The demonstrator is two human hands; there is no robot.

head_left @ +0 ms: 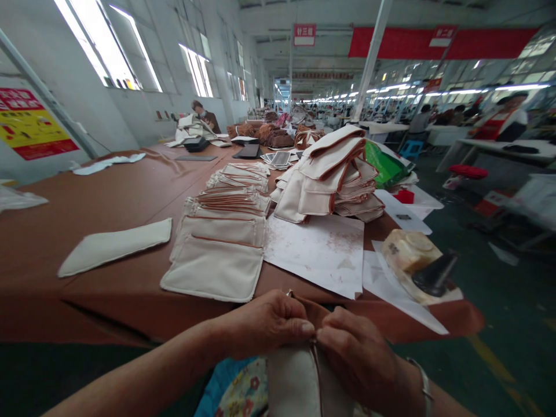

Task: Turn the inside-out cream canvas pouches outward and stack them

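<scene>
At the table's front edge, both hands pinch a cream fabric piece with brown edging (293,379), held low over the lap. My left hand (278,321) grips its upper edge from the left, thumb pressed flat. Close beside it, my right hand (358,347) has its fingertips closed on the same edge. A brown flap of material rises between the hands, and a small metal bit shows near the left knuckles. What lies under the fingertips is hidden. Just beyond, a fanned row of similar cream pieces (221,263) lies on the table.
A tall stack of cream pieces (325,174) stands beyond a stained white sheet (317,249). To the right sit a yellowed container (410,249) and a dark cone-shaped object (434,272). One cream panel (115,246) lies left on the brown-covered table (130,200). A person (206,116) sits at the far end.
</scene>
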